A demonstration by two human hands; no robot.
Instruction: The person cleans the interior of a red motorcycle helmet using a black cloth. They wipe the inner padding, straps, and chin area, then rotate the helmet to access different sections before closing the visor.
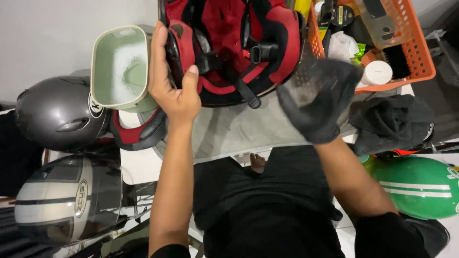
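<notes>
Two hands: both are working at one upturned helmet at the top centre of the frame.
Helmet (229, 48): it is lying with its opening facing up toward me, showing red padding and black straps; its long axis is running roughly left to right across the frame, and it is resting on a grey mat (239, 131).
Left hand (174, 81): I am gripping the left rim of the helmet, fingers curled over the edge and thumb pressing on the red lining.
Right hand (318, 102): it is wrapped in a dark cloth (315, 95), so I am clutching the cloth, held just beside the right rim of the helmet; whether it is touching the shell I cannot tell.
Pale green tub (119, 67): it is standing just left of my left hand, foam showing inside.
Orange basket (416, 52): it is sitting at the upper right, holding a brush and a white jar.
Other helmets: a dark grey helmet (57, 112) is lying at the left, a striped helmet (67, 200) at the lower left, and a green helmet (420, 186) at the lower right.
Black rag (392, 122): it is lying at the right, below the basket.
</notes>
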